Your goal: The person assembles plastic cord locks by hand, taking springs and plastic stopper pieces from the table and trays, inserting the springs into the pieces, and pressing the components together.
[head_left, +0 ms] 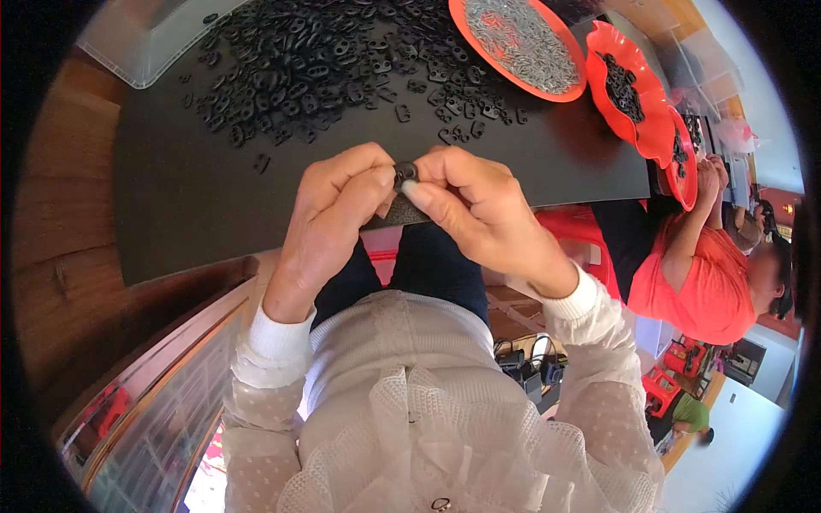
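Note:
Near the table's front edge, my left hand [335, 205] and my right hand [481, 205] meet, fingertips pinched together. Between them they grip a small black plastic piece [405, 173] with rounded ends and holes; fingers cover part of it. Beyond my hands, a large heap of similar black two-holed pieces [299, 73] spreads over the dark table mat [188, 205]. A few loose ones lie closer to me. At the upper right, a red plate [459, 15] holds many tiny silvery metal bits [530, 43], too small to name surely.
Right of the plate stand a red scalloped tray [646, 137] and another red dish [687, 190], both with black pieces. A clear plastic bin [145, 51] sits at the upper left. A person in a coral shirt [701, 291] works at the right; a red stool [590, 235] is nearby.

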Motion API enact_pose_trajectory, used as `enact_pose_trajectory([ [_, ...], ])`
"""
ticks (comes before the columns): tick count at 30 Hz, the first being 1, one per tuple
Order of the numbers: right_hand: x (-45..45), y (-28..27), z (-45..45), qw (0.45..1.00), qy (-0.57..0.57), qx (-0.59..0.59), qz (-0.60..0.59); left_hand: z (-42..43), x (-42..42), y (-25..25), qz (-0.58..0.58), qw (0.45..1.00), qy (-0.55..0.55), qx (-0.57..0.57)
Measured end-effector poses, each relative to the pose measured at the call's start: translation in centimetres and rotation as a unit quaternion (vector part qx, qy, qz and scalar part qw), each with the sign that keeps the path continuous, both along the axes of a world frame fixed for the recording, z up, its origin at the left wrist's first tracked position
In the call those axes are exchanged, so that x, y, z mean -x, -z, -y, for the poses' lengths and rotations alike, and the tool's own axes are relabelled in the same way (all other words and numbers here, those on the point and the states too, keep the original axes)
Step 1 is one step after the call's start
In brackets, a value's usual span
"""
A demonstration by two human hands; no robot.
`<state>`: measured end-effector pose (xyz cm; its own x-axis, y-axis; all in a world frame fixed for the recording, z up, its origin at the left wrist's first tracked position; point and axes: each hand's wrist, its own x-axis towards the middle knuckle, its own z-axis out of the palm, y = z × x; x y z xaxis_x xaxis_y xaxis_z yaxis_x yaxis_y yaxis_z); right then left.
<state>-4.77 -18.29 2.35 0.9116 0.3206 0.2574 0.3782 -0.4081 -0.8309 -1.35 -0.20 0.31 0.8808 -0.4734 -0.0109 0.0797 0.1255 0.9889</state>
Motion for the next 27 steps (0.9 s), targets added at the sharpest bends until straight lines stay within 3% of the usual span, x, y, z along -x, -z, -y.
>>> enact_pose_trajectory([
  [5,0.92,-0.42,-0.98,0.975,0.068,-0.136,-0.163,0.04,0.22,0.02,-0.011,1.000,-0.016,-0.001],
  [17,0.88,0.05,-1.39,0.953,0.072,-0.221,-0.192,0.35,0.57,0.02,0.025,0.999,-0.037,-0.008],
  [23,0.65,0.37,-0.84,0.958,0.063,-0.202,-0.194,0.01,0.07,0.06,0.007,0.999,0.034,-0.036],
  [27,0.87,0.22,-1.16,0.926,0.061,-0.267,-0.258,0.42,0.44,0.11,0.048,0.999,-0.010,-0.022],
])
